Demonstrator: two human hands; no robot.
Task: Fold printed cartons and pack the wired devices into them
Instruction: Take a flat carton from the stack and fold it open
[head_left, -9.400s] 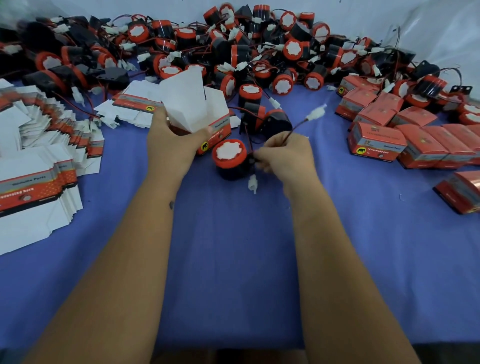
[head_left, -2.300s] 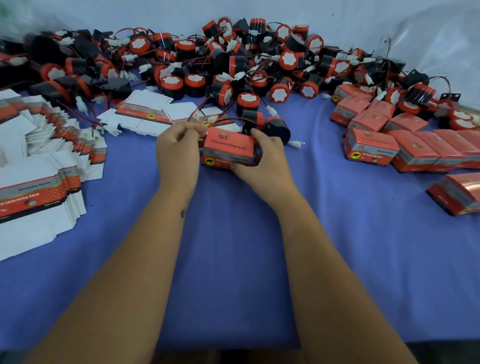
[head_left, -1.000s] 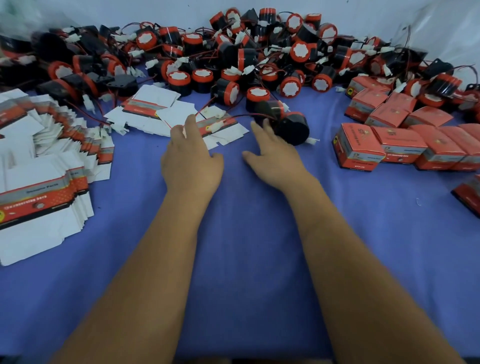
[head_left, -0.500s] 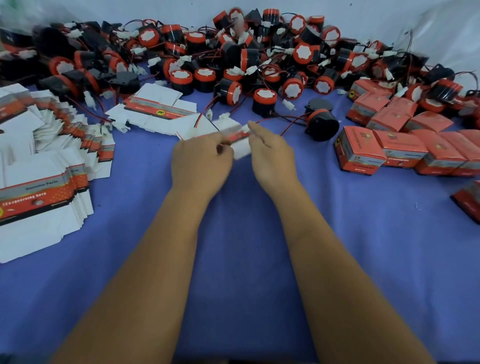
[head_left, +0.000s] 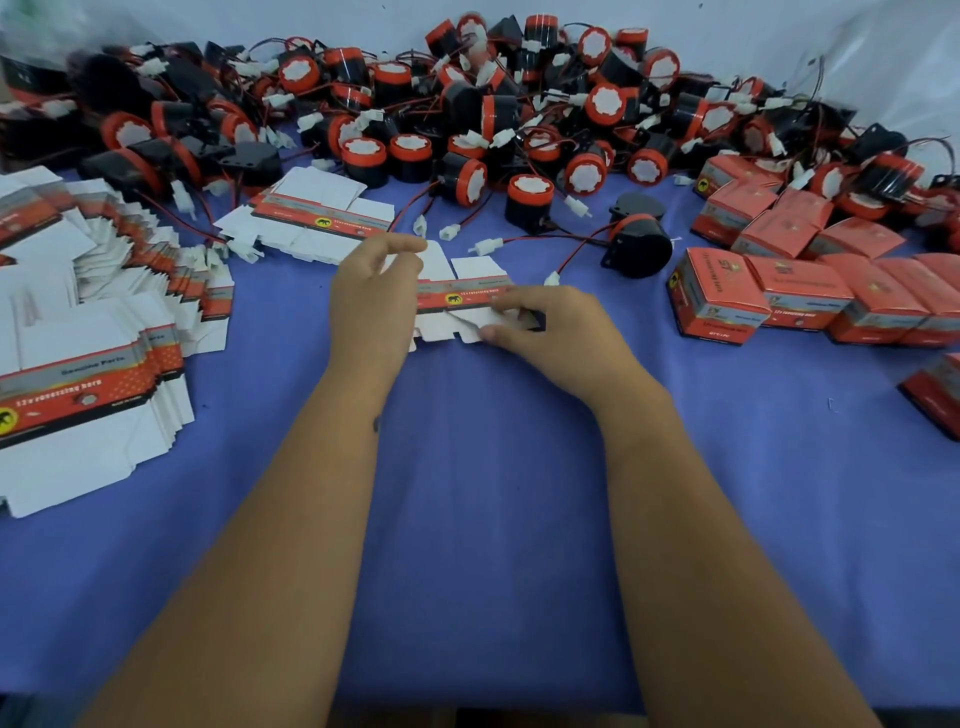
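1. Head view, the carton in hand: a flat printed carton blank of white card with a red and grey band (head_left: 457, 306) sits between both hands just above the blue tabletop (head_left: 493, 519). It is not yet opened into a box, so the step looks like the start of folding a fresh carton.

2. Head view, left hand (head_left: 374, 291): it grasps the blank's left end, fingers curled over the top edge and the wrist nearly straight. This probably anchors the card while the other hand works the flaps.

3. Head view, right hand (head_left: 550, 332): it lies low over the blank's right part, thumb and fingers pinching the white lower flap, forearm angled in from the right. The grip seems meant to pull the flattened walls apart.

4. Head view, supplies: fanned stacks of flat carton blanks (head_left: 93, 364) lie at the left, and a smaller bundle (head_left: 322, 218) lies beyond the left hand, within easy reach.

5. Head view, devices: a heap of round black devices with red rims and red wires (head_left: 467, 119) fills the far side; one black device (head_left: 634, 244) lies apart near the right hand, its wire trailing toward the blank, likely next to be packed.

6. Head view, finished work: closed red cartons (head_left: 779, 291) are grouped at the right, clear of the folding spot.
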